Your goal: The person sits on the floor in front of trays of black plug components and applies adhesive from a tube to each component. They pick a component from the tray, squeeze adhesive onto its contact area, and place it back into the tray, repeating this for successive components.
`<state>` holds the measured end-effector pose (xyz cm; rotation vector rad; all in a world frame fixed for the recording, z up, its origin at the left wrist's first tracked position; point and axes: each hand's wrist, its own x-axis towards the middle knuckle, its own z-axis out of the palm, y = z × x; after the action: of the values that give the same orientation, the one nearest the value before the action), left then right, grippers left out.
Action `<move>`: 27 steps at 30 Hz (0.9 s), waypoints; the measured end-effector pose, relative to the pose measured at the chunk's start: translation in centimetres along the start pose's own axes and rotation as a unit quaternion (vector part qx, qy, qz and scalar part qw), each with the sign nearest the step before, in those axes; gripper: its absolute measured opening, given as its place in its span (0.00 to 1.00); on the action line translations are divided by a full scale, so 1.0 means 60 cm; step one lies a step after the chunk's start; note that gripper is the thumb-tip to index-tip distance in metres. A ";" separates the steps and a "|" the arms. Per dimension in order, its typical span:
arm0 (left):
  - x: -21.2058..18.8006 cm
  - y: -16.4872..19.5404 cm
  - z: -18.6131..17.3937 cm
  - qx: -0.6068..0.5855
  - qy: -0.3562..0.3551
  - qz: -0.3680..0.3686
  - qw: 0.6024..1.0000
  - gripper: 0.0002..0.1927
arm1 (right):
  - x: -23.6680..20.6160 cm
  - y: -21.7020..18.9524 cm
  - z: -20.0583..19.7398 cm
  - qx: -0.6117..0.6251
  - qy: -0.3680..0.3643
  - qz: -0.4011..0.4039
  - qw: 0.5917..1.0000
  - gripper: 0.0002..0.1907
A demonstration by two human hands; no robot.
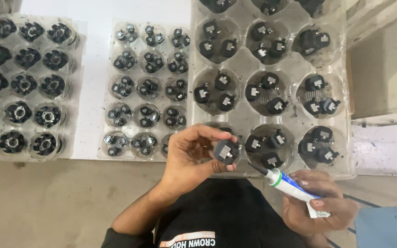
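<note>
Two hands busy here. Left hand pinching small round black plastic part with square metal insert between thumb and fingertips, just below centre of view. Right hand at 4 o'clock, wrapped round white squeeze tube with green band and black nozzle, nozzle tip just beside part, can't tell if touching. Big clear plastic blister tray at 12-1 o'clock, three parts per pocket. Smaller clear tray at 11, another clear tray at 9-10, all on white tabletop.
</note>
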<state>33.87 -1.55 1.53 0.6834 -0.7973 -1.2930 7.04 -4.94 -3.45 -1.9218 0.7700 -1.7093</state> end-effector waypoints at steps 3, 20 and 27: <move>-0.021 -0.011 -0.007 0.040 0.018 0.028 0.999 0.23 | 0.003 0.008 0.002 -0.046 -0.019 -0.072 0.996 0.24; -0.041 -0.003 -0.038 0.116 0.044 0.019 0.992 0.26 | -0.007 -0.009 0.048 -0.010 -0.096 -0.079 0.992 0.21; -0.037 0.000 -0.047 0.066 0.034 0.005 0.997 0.26 | 0.018 0.011 0.035 0.028 -0.167 -0.127 0.977 0.20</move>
<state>35.97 0.62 -0.35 0.8242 -0.8344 -1.2085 9.11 -6.23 -3.33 -2.2656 0.3600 -1.4641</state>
